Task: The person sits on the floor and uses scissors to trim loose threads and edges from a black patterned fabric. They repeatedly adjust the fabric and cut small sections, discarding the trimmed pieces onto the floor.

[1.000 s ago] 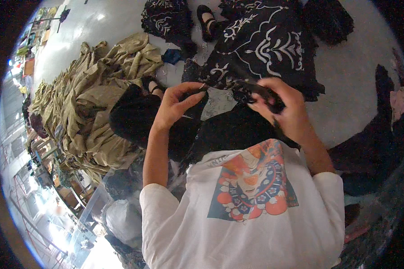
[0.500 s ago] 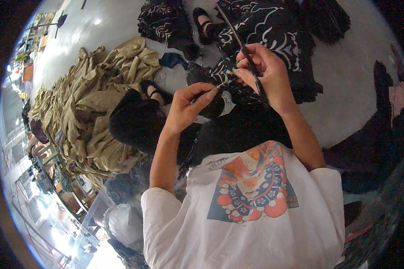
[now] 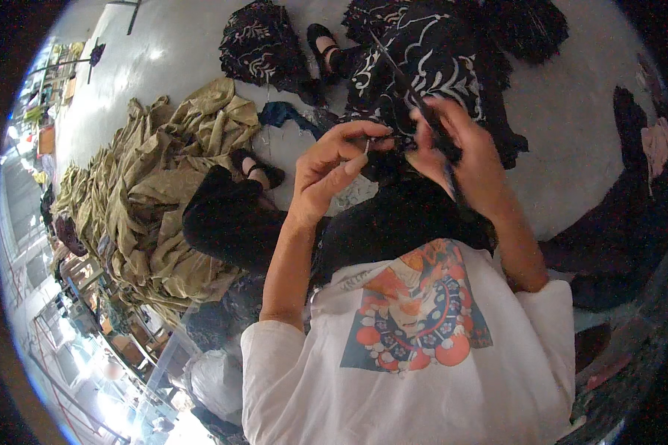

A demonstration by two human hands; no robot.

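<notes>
In my right hand (image 3: 471,159) are long, dark scissors (image 3: 395,65), their narrow end pointing up and left over a black fabric (image 3: 453,74) with white embroidered patterns. Motion blurs the fingers, but they are closed round the scissors' handle. My left hand (image 3: 325,167) is beside it on the left, thumb and fingers pinching a small edge of the black fabric, with a thin pale bit at the fingertips. The fingertips of both hands are close together above my lap. The exact spot between them is partly hidden.
A big heap of olive cloth (image 3: 156,193) lies on the floor to the left. Another patterned black piece (image 3: 263,44) is at the far side, with a dark blue scrap (image 3: 283,115) nearer. Dark cloth (image 3: 608,215) lies at right, and a clear plastic bag (image 3: 211,378) is at lower left.
My right hand has moved slightly down and right with the scissors, and its fingers have shifted on them. My left hand has moved slightly right and its fingers have turned.
</notes>
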